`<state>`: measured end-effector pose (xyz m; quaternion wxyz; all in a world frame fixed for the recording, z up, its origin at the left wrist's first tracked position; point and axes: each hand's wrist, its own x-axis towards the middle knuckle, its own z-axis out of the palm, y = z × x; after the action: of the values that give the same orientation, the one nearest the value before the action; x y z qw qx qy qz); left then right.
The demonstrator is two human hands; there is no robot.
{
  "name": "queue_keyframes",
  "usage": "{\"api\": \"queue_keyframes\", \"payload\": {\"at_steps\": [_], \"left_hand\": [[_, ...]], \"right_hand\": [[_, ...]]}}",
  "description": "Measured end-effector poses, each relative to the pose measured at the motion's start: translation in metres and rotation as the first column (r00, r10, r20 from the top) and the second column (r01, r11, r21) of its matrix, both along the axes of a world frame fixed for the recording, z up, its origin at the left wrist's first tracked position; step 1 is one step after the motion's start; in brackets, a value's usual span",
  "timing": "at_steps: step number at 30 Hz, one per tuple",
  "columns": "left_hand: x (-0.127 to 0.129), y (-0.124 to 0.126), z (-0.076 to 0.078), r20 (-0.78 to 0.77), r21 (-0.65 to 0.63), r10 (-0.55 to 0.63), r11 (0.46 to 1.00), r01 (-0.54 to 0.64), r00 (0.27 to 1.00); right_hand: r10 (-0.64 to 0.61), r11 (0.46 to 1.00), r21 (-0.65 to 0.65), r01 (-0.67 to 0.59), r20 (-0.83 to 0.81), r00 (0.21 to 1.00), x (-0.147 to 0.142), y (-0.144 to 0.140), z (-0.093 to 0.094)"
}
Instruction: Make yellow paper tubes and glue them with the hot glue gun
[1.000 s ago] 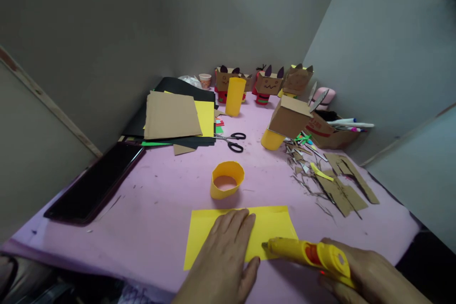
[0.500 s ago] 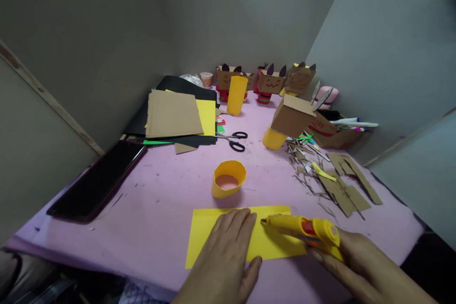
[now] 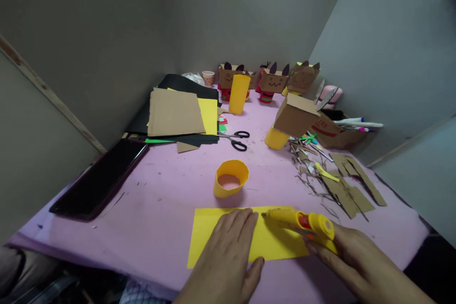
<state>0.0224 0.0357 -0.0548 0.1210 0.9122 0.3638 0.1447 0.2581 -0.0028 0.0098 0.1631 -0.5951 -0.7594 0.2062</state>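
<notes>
A flat rectangular sheet of yellow paper (image 3: 274, 242) lies low in the frame's centre on the pink table cover (image 3: 160, 190), with a short yellow paper ring (image 3: 231, 178) standing just above it, black-handled scissors (image 3: 235, 138) farther up, and brown cardboard scraps (image 3: 342, 185) to the right. The left hand (image 3: 224, 259) presses down flat, fingers together, covering the sheet's middle. The right hand (image 3: 351, 259) is clamped around a yellow glue gun (image 3: 302, 223), whose nozzle sits over the sheet's upper edge just right of the left fingertips.
</notes>
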Motion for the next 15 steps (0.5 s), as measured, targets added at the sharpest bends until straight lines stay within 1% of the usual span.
{"api": "queue_keyframes", "payload": {"at_steps": [6, 10, 15], "left_hand": [[0.0005, -0.0007, 0.0025, 0.001, -0.019, 0.004, 1.000, -0.004, 1.000], [0.0005, 0.0000, 0.0052, 0.024, -0.034, 0.014, 0.999, -0.013, 1.000], [0.0009, 0.0000, 0.0035, 0.026, -0.044, 0.007, 0.999, -0.005, 1.000]], "right_hand": [[0.019, 0.999, 0.045, -0.020, 0.029, 0.999, -0.0035, -0.0007, 0.0034], [0.040, 0.999, 0.029, -0.042, 0.041, 0.998, -0.0045, -0.0021, 0.0058], [0.042, 0.998, 0.055, -0.043, 0.024, 0.999, -0.0044, -0.0046, 0.0045]]}}
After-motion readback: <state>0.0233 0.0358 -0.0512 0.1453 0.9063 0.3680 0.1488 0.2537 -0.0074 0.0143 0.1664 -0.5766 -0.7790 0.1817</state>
